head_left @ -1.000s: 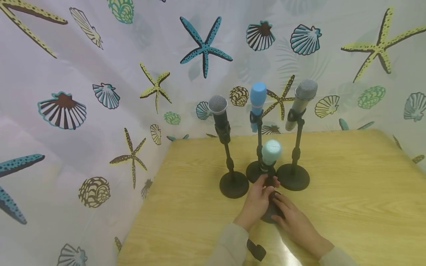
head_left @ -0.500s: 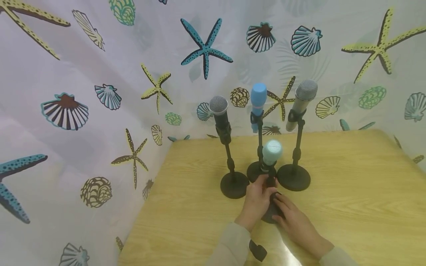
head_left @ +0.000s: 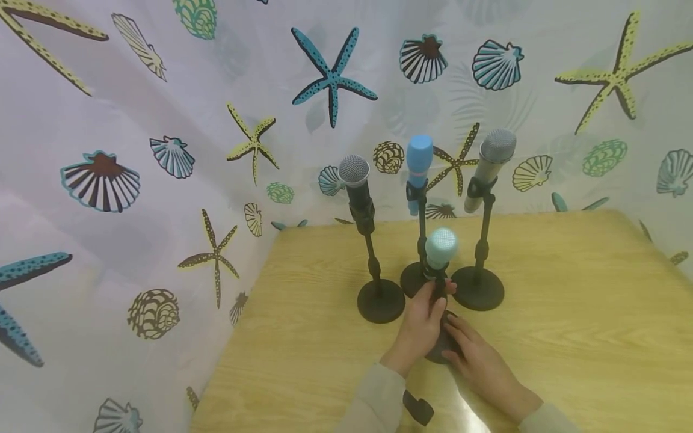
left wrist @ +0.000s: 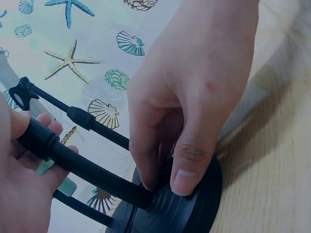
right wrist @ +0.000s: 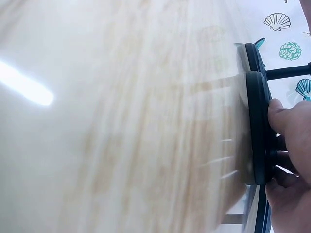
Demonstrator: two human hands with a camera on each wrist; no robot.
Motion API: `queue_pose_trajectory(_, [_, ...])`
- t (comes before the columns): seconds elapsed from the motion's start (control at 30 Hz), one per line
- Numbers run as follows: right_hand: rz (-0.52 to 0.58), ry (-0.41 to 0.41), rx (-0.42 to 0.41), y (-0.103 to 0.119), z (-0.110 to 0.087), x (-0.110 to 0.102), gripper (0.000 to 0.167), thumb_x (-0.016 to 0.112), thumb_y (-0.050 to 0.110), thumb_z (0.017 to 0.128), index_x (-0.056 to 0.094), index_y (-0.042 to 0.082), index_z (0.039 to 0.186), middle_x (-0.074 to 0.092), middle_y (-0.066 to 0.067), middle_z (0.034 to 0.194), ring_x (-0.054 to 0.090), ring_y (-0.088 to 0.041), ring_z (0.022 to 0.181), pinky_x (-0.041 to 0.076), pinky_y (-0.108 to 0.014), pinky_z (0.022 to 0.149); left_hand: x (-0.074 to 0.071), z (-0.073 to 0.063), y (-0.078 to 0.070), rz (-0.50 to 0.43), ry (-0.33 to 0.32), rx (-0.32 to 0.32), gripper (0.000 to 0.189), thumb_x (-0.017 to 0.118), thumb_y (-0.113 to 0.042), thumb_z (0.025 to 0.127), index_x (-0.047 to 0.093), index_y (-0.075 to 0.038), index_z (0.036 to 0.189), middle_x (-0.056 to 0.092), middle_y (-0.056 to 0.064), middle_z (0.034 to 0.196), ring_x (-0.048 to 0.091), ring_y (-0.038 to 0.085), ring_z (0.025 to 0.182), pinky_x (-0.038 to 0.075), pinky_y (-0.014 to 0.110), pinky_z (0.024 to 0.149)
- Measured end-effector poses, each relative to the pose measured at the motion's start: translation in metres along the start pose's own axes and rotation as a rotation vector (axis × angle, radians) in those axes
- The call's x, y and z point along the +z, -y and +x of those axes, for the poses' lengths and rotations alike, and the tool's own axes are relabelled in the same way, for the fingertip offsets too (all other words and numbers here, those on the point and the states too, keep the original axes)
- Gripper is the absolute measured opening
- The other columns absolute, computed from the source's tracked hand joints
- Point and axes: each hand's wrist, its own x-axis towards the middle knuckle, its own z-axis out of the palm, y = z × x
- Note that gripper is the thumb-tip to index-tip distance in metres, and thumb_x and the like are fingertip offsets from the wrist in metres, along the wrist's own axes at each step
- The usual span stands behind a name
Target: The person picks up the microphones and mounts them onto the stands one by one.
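A short black microphone stand (head_left: 441, 346) bears a pale teal microphone (head_left: 442, 245) near the middle of the table. My left hand (head_left: 415, 328) grips its pole just under the microphone, thumb along the near side. The left wrist view shows that pole (left wrist: 97, 170) slanting down to the round base, with my left hand (left wrist: 29, 165) around the collar. My right hand (head_left: 482, 364) holds the round base (right wrist: 260, 126), its fingers bent down onto the top and its thumb near the edge. Part of the pole is hidden behind my left fingers.
Behind stand three taller stands with a black microphone (head_left: 357, 186), a blue microphone (head_left: 420, 159) and a silver-grey microphone (head_left: 492, 156). A small black clip-like piece (head_left: 419, 410) lies by my left sleeve. A shell-and-starfish patterned curtain (head_left: 303, 150) backs the wooden table (head_left: 574, 300).
My left hand has slid slightly up the pole, after a small dip half a second ago. My right hand stays on the base. The other stands have not moved.
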Motion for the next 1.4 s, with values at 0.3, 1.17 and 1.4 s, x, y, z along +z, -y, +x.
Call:
queue_pose_trajectory(0.3, [-0.009, -0.019, -0.009, -0.0015, 0.0005, 0.0005, 0.056, 0.082, 0.009, 0.077, 0.059, -0.011, 0.124, 0.057, -0.027, 0.134, 0.061, -0.043, 0.117, 0.055, -0.049, 0.091, 0.0016, 0.0037, -0.0021, 0.002, -0.095, -0.138, 0.026, 0.07, -0.009, 0.09, 0.063, -0.008, 0.114, 0.069, 0.006, 0.111, 0.068, 0.006, 0.099, 0.056, 0.016, 0.084])
queue_pose_trajectory(1.17, [-0.005, -0.032, -0.007, 0.0002, 0.0024, 0.0003, 0.055, 0.083, 0.008, 0.074, 0.061, -0.011, 0.122, 0.058, -0.027, 0.131, 0.061, -0.043, 0.115, 0.054, -0.049, 0.09, 0.0031, 0.0041, -0.0034, 0.024, -0.14, -0.06, 0.021, 0.064, -0.021, 0.096, 0.065, -0.008, 0.113, 0.066, 0.009, 0.108, 0.066, 0.007, 0.097, 0.057, 0.019, 0.084])
queue_pose_trajectory(1.4, [0.005, -0.009, 0.009, 0.0009, 0.0021, -0.0008, 0.053, 0.083, 0.009, 0.076, 0.061, -0.01, 0.121, 0.057, -0.025, 0.133, 0.061, -0.042, 0.117, 0.054, -0.049, 0.091, 0.0006, 0.0063, -0.0072, 0.057, -0.128, -0.063, 0.019, 0.055, -0.022, 0.102, 0.066, -0.01, 0.112, 0.064, 0.008, 0.103, 0.061, 0.006, 0.086, 0.056, 0.019, 0.08])
